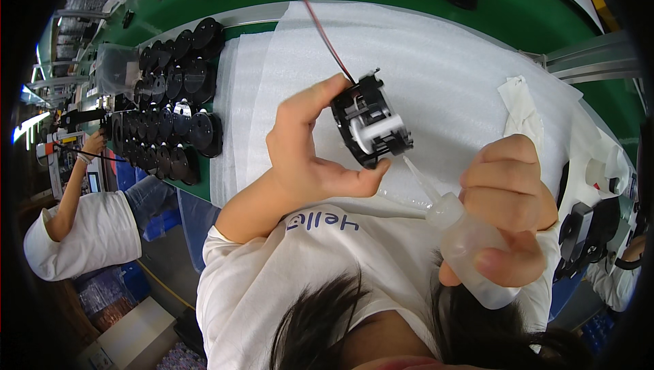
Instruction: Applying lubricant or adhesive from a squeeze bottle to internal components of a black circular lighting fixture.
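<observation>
The left hand (306, 142) grips, between thumb and fingers, a round black plastic mechanism with white roller (368, 128), above the middle of a white foam sheet (436, 84). The right hand (507, 206) is wrapped around a translucent plastic squeeze bottle (466, 244), its nozzle tip near the mechanism; its contents I cannot tell. Black round plastic parts (184, 121) stand beside the sheet's left edge.

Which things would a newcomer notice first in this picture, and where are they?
Probably the black mechanism with a white cylinder, held in the left hand near the middle. Next, the translucent squeeze bottle in the right hand, to its lower right, nozzle close to the mechanism. Then the many black round parts grouped on the left.
</observation>
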Demonstrator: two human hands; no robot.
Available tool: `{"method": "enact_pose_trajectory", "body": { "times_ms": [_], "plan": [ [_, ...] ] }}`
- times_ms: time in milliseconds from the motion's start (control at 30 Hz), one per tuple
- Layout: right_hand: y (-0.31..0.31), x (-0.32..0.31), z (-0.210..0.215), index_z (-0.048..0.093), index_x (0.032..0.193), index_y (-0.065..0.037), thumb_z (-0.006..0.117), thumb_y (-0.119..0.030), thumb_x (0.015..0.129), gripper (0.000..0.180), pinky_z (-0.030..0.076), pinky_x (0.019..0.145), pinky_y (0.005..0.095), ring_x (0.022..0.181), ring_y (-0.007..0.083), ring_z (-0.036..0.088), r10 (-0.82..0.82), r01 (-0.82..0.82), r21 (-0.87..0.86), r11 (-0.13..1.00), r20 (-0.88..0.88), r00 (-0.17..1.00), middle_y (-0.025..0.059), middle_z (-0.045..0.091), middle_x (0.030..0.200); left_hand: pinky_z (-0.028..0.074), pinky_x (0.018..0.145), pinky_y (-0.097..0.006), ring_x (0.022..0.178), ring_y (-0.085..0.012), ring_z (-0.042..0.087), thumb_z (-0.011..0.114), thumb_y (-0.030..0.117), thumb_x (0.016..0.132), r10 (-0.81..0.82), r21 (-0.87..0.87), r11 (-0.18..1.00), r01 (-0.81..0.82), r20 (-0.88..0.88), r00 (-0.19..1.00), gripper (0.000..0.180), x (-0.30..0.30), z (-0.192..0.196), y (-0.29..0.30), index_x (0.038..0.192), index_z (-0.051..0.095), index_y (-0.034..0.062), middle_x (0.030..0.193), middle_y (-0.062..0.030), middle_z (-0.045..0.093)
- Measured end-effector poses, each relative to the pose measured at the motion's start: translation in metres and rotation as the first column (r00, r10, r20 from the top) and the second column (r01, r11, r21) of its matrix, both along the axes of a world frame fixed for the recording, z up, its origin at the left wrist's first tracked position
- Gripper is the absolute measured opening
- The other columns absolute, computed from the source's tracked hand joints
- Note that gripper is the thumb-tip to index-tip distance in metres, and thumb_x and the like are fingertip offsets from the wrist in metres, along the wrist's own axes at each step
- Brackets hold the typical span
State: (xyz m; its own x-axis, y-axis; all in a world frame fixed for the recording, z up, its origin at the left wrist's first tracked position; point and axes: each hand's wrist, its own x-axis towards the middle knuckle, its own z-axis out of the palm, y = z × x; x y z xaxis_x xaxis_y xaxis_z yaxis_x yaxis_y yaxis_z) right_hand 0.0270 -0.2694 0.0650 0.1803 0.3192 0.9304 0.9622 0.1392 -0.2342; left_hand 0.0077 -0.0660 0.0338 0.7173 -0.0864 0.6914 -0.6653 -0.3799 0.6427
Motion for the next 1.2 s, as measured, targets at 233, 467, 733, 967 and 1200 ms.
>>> {"method": "enact_pose_trajectory", "body": {
  "times_ms": [233, 467, 733, 967, 1200],
  "plan": [
    [-0.001, 0.003, 0.004, 0.039, 0.102, -0.017, 0.059, -0.04, 0.076, 0.041, 0.033, 0.048, 0.0312, 0.055, 0.0205, 0.045, -0.021, 0.02, -0.089, 0.996, -0.004, 1.0, 0.0077, 0.046, 0.073, 0.046, 0.074, -0.026, 0.078, -0.0167, 0.057, 0.077, 0.019, 0.046, -0.038, -0.014, 0.999, 0.036, -0.174, 0.984, 0.072, -0.007, 0.005, 0.001, 0.104, 0.043, -0.0055, 0.091, -0.0132, 0.054],
    [-0.001, 0.005, 0.004, 0.038, 0.103, -0.016, 0.058, -0.036, 0.077, 0.038, 0.032, 0.048, 0.0321, 0.056, 0.0211, 0.044, 0.016, -0.015, -0.146, 0.989, 0.006, 1.0, 0.0099, 0.046, 0.076, 0.045, 0.07, -0.023, 0.081, -0.0123, 0.053, 0.075, 0.01, 0.054, -0.424, -0.463, 0.862, 0.205, -0.439, 0.792, 0.062, -0.004, 0.01, 0.001, 0.101, 0.035, -0.0004, 0.088, -0.0085, 0.051],
    [-0.001, 0.005, 0.005, 0.039, 0.1, -0.015, 0.057, -0.034, 0.077, 0.035, 0.031, 0.046, 0.0318, 0.054, 0.0215, 0.044, 0.041, -0.041, -0.147, 0.988, -0.004, 0.999, 0.0101, 0.047, 0.073, 0.05, 0.062, -0.032, 0.076, -0.0173, 0.057, 0.068, 0.029, 0.068, -0.683, -0.799, 0.6, 0.038, -0.486, 0.545, 0.052, 0.0, 0.012, 0.003, 0.099, 0.036, 0.0016, 0.088, -0.0121, 0.055],
    [-0.009, 0.044, -0.019, 0.04, 0.098, -0.017, 0.066, -0.044, 0.068, 0.047, 0.031, 0.047, 0.029, 0.053, 0.0156, 0.041, 0.515, -0.484, 0.176, 0.857, -0.272, 0.813, 0.007, 0.047, 0.072, 0.048, 0.06, -0.03, 0.073, -0.019, 0.058, 0.067, 0.031, 0.068, -0.493, -0.729, 0.683, -0.047, -0.507, 0.707, 0.062, 0.027, 0.014, 0.002, 0.111, 0.035, 0.0, 0.088, -0.0132, 0.057],
    [0.004, 0.079, -0.051, 0.044, 0.094, -0.009, 0.048, -0.048, 0.076, 0.044, 0.031, 0.05, 0.0221, 0.051, 0.009, 0.038, 0.47, -0.084, 0.463, 0.882, -0.876, 0.105, 0.0048, 0.048, 0.064, 0.046, 0.072, -0.038, 0.082, -0.0326, 0.058, 0.061, 0.05, 0.063, 0.517, 0.587, 0.758, -0.285, -0.273, 0.812, 0.063, 0.174, 0.026, 0.003, 0.091, 0.053, -0.0055, 0.079, -0.0214, 0.06]
  ]
}}
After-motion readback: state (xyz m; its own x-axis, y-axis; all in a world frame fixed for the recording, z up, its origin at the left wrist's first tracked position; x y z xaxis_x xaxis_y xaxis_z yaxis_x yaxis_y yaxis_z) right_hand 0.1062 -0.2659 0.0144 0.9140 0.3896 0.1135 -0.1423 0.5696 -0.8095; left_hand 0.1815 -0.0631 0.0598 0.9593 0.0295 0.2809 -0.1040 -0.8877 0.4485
